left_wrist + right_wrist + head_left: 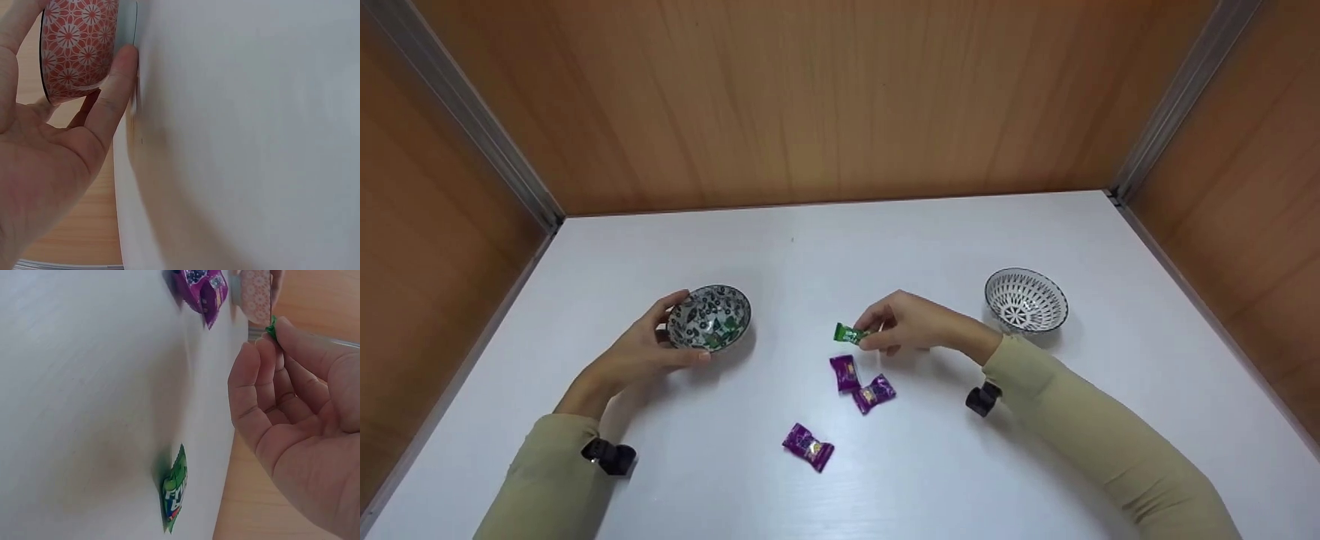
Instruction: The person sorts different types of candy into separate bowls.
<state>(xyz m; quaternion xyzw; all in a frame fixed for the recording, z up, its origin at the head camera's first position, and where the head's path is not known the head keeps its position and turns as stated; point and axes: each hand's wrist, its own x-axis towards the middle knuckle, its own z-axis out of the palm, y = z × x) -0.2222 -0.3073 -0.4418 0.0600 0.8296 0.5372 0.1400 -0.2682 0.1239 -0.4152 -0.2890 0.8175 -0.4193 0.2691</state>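
Note:
My left hand point(649, 341) holds a small bowl point(709, 307) by its sides, thumb on the near side and fingers on the far side. Dark floral patterns cover its inside, where green wrapped candy point(727, 328) lies; the left wrist view shows its red, flower-patterned outside point(79, 45). Between thumb and fingertips, my right hand point(911, 322) pinches a green wrapped candy point(847, 333) above the table. Another green candy point(175, 492) lies on the table below that hand, hidden from the head view. Near it are purple wrapped candies point(845, 373) point(874, 394).
A third purple candy point(808, 447) lies closer to the front. At the right stands a second bowl point(1026, 301), white with dark dashes inside. Wooden panels point(840, 105) enclose the white table point(885, 240) at the back and both sides.

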